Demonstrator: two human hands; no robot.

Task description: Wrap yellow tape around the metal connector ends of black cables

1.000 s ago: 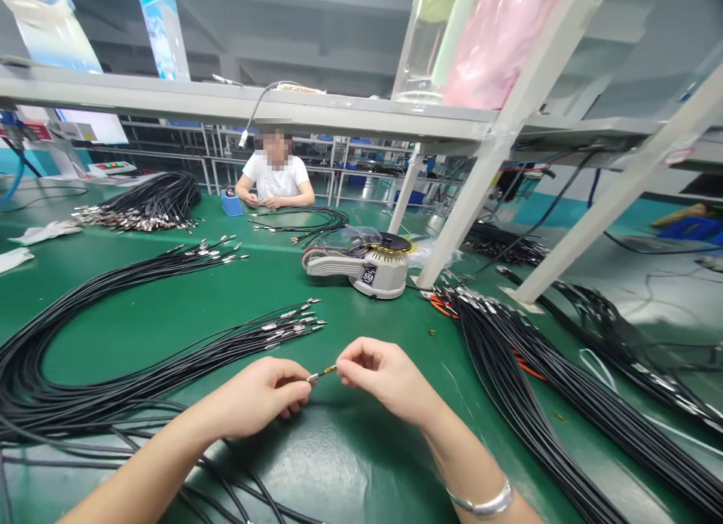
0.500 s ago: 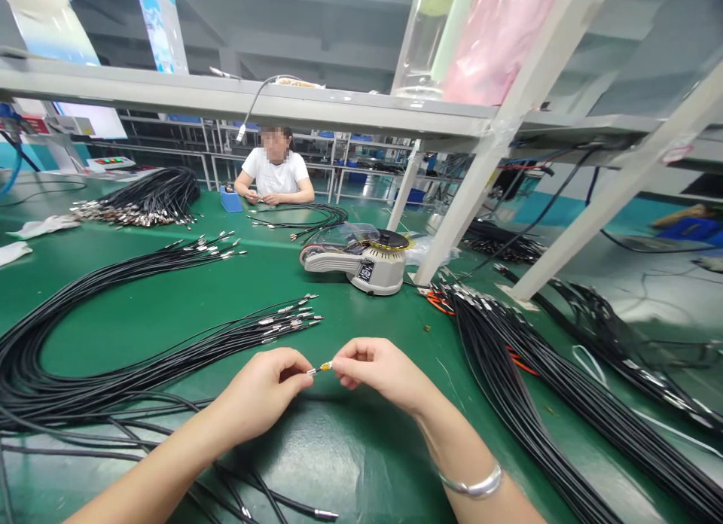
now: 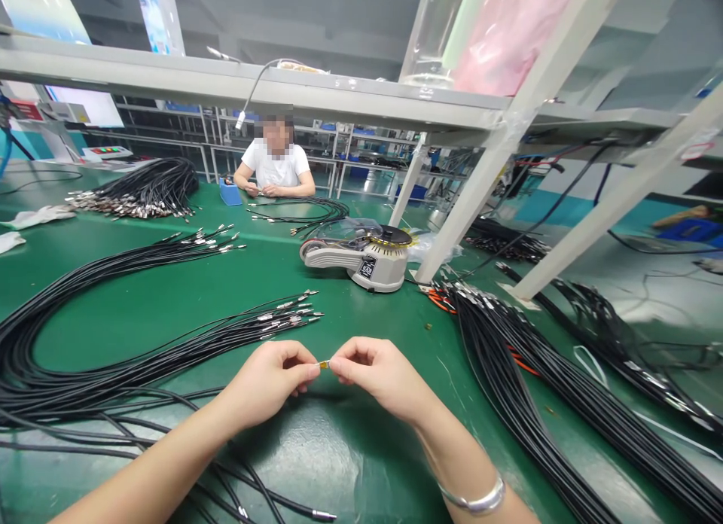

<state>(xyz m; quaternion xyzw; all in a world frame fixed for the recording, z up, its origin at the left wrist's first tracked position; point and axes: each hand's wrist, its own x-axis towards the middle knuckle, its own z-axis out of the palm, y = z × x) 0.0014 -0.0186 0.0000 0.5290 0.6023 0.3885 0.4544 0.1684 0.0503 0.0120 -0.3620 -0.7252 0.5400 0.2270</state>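
- Head view is showing two bare hands meeting over the green tabletop (image 3: 395,449), near its middle.
- Left hand (image 3: 271,381) is pinching one end of a small connector (image 3: 324,364), thumb and fingertips keeping the grip narrow around it.
- Right hand (image 3: 373,370) is pinching the other end in an equally narrow grip; a silver bangle (image 3: 480,498) is circling that wrist.
- Connector is bridging the slim gap between the fingertips, showing a yellow part; its ends are hiding behind the fingers.
- Loose cables (image 3: 276,498) are lying beneath and beside the left forearm, one metal tip (image 3: 324,515) pointing right.
- Black bundle (image 3: 14,358) is curving round on the left, its metal ends lying just beyond the left hand.
- Pale machine (image 3: 378,268) is standing beyond the hands, near a white post (image 3: 455,223).
- More cables (image 3: 610,422) are running along the right side.
- Across the tabletop, a person (image 3: 276,170) in white is sitting near a blue box (image 3: 230,194), hands close together.
- Shelf (image 3: 339,99) is spanning overhead.
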